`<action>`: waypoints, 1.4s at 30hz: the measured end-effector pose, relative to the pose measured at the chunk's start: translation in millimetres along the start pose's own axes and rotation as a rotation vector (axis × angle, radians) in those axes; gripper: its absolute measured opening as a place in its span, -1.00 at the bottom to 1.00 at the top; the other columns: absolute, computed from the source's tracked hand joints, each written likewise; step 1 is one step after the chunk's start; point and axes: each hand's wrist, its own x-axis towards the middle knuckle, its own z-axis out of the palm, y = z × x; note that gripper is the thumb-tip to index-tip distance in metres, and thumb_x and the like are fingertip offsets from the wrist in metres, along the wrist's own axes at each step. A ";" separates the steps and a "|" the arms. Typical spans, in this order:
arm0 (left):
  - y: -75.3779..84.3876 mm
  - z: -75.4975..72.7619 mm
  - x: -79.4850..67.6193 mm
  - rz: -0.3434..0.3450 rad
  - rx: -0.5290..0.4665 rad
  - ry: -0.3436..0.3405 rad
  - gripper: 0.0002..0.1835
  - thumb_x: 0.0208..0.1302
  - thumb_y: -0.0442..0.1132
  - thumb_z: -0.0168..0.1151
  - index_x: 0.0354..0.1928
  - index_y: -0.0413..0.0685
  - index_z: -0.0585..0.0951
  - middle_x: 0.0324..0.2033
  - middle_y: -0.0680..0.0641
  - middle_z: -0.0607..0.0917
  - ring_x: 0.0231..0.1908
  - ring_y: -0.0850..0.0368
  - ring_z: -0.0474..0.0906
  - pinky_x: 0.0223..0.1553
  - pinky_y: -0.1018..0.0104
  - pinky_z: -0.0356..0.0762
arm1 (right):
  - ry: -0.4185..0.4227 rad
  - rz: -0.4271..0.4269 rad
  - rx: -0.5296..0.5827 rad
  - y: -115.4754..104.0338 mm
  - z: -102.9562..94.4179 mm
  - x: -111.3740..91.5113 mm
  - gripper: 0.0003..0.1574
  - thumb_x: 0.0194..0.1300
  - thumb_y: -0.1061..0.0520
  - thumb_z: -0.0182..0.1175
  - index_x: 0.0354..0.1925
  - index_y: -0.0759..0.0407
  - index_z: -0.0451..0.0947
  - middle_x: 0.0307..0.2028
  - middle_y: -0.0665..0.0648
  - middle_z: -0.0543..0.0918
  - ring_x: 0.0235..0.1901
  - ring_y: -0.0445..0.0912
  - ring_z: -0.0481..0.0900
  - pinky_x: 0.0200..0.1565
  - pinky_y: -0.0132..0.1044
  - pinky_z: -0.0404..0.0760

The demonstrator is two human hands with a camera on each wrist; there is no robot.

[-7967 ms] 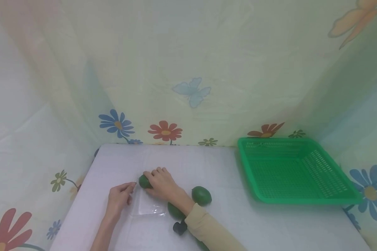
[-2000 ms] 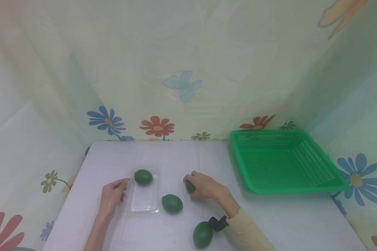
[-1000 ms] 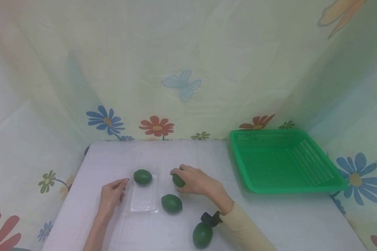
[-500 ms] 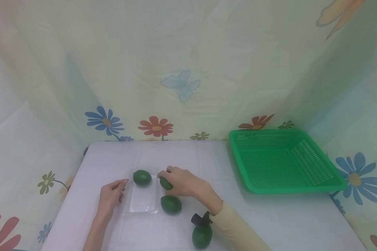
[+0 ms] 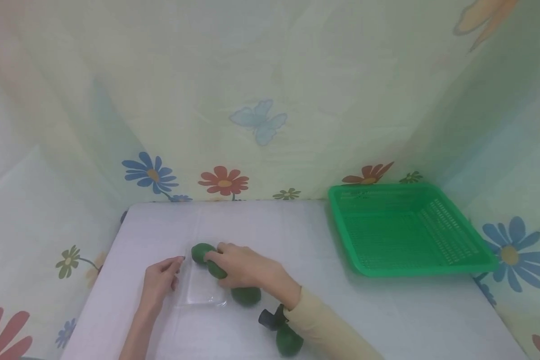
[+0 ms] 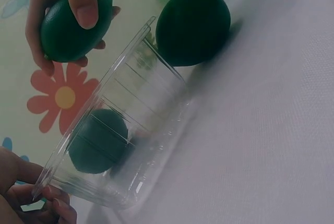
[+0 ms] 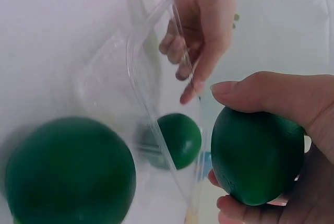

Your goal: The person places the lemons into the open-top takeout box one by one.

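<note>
My left hand [image 5: 159, 281] pinches the left rim of a clear plastic box [image 5: 207, 296] between thumb and fingers. Inside, at the box's far end, lies a green lime [image 5: 201, 253]. My right hand [image 5: 249, 267] grips another lime [image 5: 216, 270] above the box; in the left wrist view this held lime [image 6: 62, 33] hangs higher than the rim. Thumb on one side and fingers on the other hold the lime [image 7: 255, 156] in the right wrist view. A third lime [image 5: 246, 297] lies just right of the box, partly covered by my right hand.
Nearer the front edge, one more lime [image 5: 289, 342] lies beneath my right sleeve [image 5: 328, 325], partly hidden by the black wrist device [image 5: 270, 319]. A green plastic basket [image 5: 396, 245] stands at the back right of the white table [image 5: 297, 225]. Flowered cloth hangs behind.
Since two seconds ago, my right hand has carried its lime leftward from the table's middle to above the box. My left hand has stayed at the rim. Earlier, the right hand held a lime inside the box.
</note>
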 end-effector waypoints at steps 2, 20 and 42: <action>-0.7 0.3 1.3 0.000 -0.005 -0.005 -0.53 0.57 -0.05 0.10 0.29 -0.24 0.57 -0.17 -0.12 0.63 -0.53 0.24 0.47 -0.40 0.42 0.49 | -0.004 -0.009 -0.010 -2.9 1.8 3.3 -0.30 0.33 0.01 0.42 0.38 -0.15 0.45 0.08 0.03 0.58 -0.13 -0.20 0.54 -0.10 -0.38 0.62; -3.4 1.6 4.7 0.005 -0.012 -0.007 -0.52 0.56 -0.03 0.13 0.25 -0.29 0.59 -0.14 -0.15 0.62 -0.52 0.22 0.47 -0.43 0.40 0.48 | -0.015 0.010 -0.042 -24.0 29.6 40.1 -0.26 0.30 -0.04 0.44 0.39 -0.15 0.45 0.09 0.02 0.58 -0.13 -0.20 0.59 -0.02 -0.34 0.65; -4.1 2.0 4.6 0.005 -0.022 0.017 -0.57 0.55 -0.08 0.12 0.23 -0.24 0.62 -0.15 -0.15 0.65 -0.49 0.17 0.52 -0.40 0.38 0.48 | 0.051 0.009 -0.202 -38.7 66.1 61.7 -0.14 0.26 -0.21 0.46 0.38 0.04 0.41 0.00 0.02 0.65 -0.11 -0.19 0.67 -0.13 -0.38 0.65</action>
